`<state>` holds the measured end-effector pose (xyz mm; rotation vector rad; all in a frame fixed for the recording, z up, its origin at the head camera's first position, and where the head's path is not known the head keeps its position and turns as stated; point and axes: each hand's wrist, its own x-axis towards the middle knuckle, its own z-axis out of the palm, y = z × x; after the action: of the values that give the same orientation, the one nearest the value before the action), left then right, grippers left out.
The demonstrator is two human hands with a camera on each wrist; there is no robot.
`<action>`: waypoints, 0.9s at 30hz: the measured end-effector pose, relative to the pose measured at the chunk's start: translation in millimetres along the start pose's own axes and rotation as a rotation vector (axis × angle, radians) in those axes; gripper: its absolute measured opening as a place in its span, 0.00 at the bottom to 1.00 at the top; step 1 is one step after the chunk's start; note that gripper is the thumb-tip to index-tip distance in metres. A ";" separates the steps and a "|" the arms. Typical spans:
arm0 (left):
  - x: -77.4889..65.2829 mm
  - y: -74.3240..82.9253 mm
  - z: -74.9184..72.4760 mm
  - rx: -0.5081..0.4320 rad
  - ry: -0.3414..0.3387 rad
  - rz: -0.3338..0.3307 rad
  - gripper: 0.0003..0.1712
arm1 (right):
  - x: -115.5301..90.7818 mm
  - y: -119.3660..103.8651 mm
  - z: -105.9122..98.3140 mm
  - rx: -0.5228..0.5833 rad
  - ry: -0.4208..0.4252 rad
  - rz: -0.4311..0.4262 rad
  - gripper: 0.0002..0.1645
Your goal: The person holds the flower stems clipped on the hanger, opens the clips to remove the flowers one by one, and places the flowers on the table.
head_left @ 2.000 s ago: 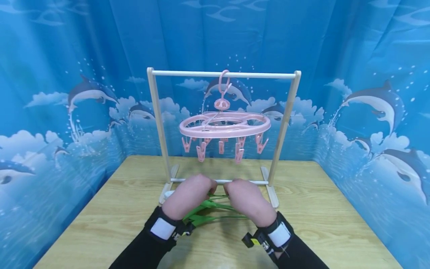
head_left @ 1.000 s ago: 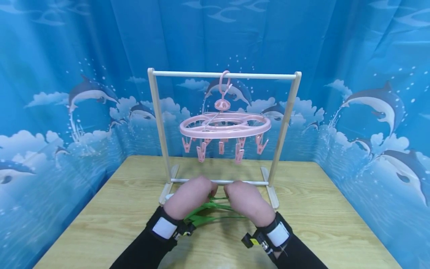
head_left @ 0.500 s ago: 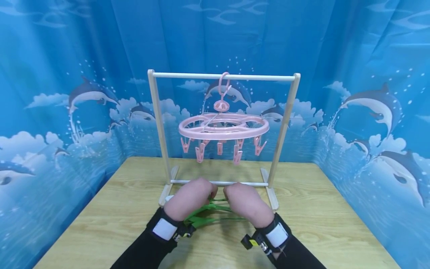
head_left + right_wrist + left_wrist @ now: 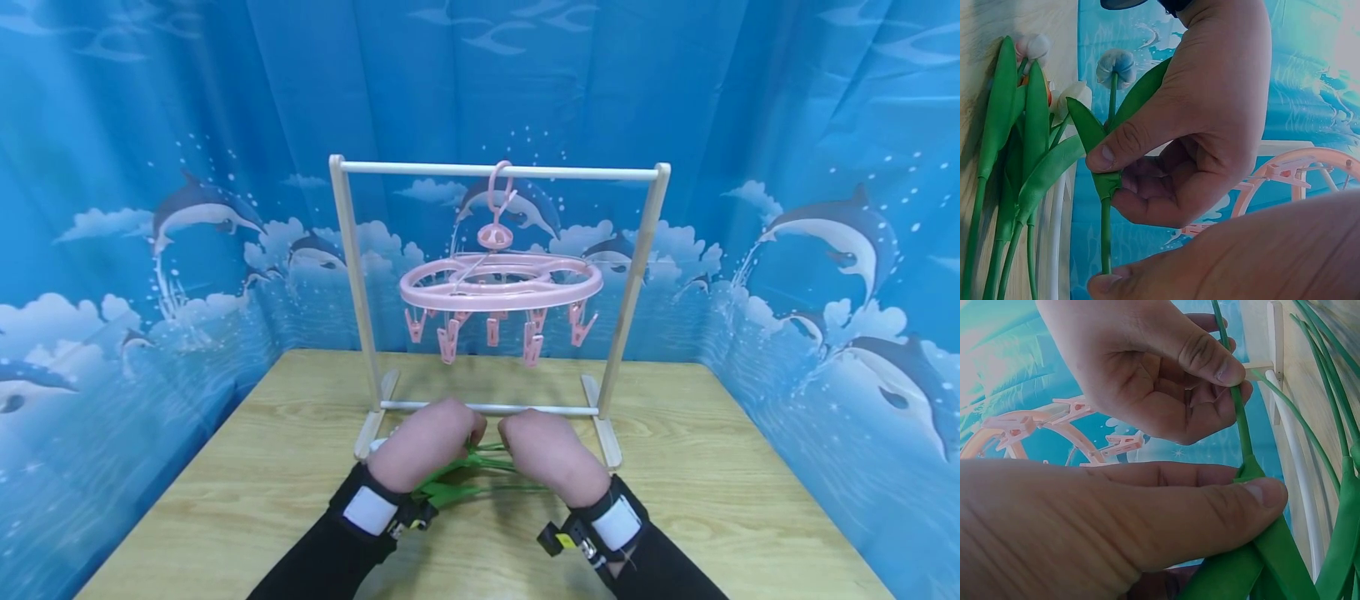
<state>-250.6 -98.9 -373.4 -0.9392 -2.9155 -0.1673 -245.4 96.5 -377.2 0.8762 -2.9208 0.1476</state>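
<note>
A single artificial tulip (image 4: pixel 1115 67) with a pale bluish head and green leaves is held between both hands. My left hand (image 4: pixel 423 446) pinches it at the base of its leaves, thumb on top. Farther down, my right hand (image 4: pixel 555 454) pinches the thin green stem (image 4: pixel 1243 425) between thumb and fingertips. More tulips lie close by on the table, their green leaves (image 4: pixel 1036 128) and stems seen best in the right wrist view. Among their heads are a white one (image 4: pixel 1072 100) and a pinkish one. From the head view, the wrists hide most of the grip.
A wooden rack (image 4: pixel 351 275) stands behind the hands, its lower white bar (image 4: pixel 555 409) just beyond the knuckles. From its top bar hangs a pink round clothes hanger (image 4: pixel 501 296) with several dangling pegs (image 4: pixel 447 342). Blue dolphin curtains (image 4: pixel 202 208) enclose the wooden table (image 4: pixel 697 500).
Both hands have sunk very slightly, with little other movement. The head view has shifted a touch, and the pink hanger sways faintly.
</note>
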 end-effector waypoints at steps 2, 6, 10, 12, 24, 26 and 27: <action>0.4 -0.1 0.4 -0.004 -0.007 0.000 0.10 | -0.5 -0.2 -0.4 0.012 -0.007 0.003 0.19; 0.8 0.9 0.6 -0.012 -0.024 -0.006 0.11 | -1.2 0.0 0.2 0.024 -0.015 0.000 0.16; 0.5 1.9 1.4 -0.014 -0.034 -0.015 0.11 | -0.7 0.6 1.1 0.030 -0.024 -0.001 0.15; 0.1 2.1 1.7 -0.007 -0.034 -0.014 0.12 | -0.4 0.7 1.5 0.034 -0.030 0.000 0.15; 1.1 1.9 4.1 -0.005 -0.052 -0.014 0.11 | 1.3 4.0 7.2 0.043 -0.025 -0.020 0.18; 1.1 2.3 3.9 -0.003 -0.055 -0.016 0.12 | 1.3 4.5 7.5 0.049 -0.028 -0.021 0.18; 1.2 2.4 3.8 -0.002 -0.057 -0.017 0.12 | 1.3 4.7 7.4 0.051 -0.030 -0.021 0.18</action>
<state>-250.3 -95.8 -376.8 -0.9348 -2.9764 -0.1467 -249.5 98.8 -384.7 0.9246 -2.9464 0.2107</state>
